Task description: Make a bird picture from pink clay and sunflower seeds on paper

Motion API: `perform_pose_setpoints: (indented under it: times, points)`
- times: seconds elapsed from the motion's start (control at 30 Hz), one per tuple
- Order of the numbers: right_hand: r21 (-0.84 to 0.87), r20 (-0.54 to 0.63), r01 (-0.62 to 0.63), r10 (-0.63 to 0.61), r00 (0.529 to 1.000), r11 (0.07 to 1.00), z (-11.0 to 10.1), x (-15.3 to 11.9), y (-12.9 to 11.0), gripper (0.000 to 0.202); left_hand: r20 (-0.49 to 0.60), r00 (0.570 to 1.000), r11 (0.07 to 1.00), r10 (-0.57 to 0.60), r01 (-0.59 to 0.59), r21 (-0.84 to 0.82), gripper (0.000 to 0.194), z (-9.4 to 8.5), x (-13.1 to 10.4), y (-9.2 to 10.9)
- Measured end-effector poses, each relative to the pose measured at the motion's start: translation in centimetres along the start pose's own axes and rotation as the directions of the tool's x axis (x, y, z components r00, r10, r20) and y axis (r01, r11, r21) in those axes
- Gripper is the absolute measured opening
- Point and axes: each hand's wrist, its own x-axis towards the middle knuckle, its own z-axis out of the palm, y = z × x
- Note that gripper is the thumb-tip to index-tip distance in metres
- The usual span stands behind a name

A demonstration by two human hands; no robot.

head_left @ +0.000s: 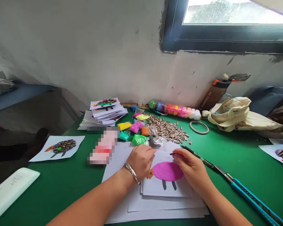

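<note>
Clay figure (pixel 168 171), oval, magenta, orange-headed, dark-legged; your right hand (pixel 191 165) pinches dark piece (pixel 172 154), left hand (pixel 141 160) curls, hold unclear.

One head-worn camera looks forward and down, close over the green surface (pixel 240 150), facing the wall (pixel 85 47) and window (pixel 226 34); its dim left edge is hard to read.

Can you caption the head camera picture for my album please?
Right hand pinches a dark piece near a pink figure on paper, left hand beside it, seeds beyond.
</note>
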Motion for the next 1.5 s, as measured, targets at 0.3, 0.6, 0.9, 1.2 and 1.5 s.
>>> perform_pose_setpoints:
  times: [0.3,0.6,0.9,1.2,1.5]
  points:
    - [0.022,-0.002,-0.013,0.013,1.000,1.000,0.2,0.5,1.2,0.025,0.120,0.990,0.994,0.071,-0.061,-0.088,0.017,-2.0,-2.5,0.6]
    - [-0.139,-0.127,0.173,-0.190,0.973,0.975,-0.1,-0.5,-1.3,0.018,0.097,0.980,0.984,0.175,-0.176,-0.004,0.017,-2.6,-2.9,0.5]
    - [-0.217,0.110,0.455,-0.442,0.890,0.864,2.5,-1.5,-3.7,0.019,0.164,0.950,0.964,0.265,-0.257,-0.068,0.027,-3.4,-2.5,-0.1]
    - [-0.319,0.189,0.456,-0.415,0.890,0.831,3.3,-1.4,-4.1,0.015,0.219,0.935,0.959,0.279,-0.282,-0.016,0.021,-2.8,-2.6,-0.6]
    - [-0.376,0.229,0.453,-0.393,0.891,0.808,3.9,-1.2,-3.6,0.015,0.255,0.930,0.961,0.266,-0.278,0.012,0.014,-2.6,-2.8,-0.5]
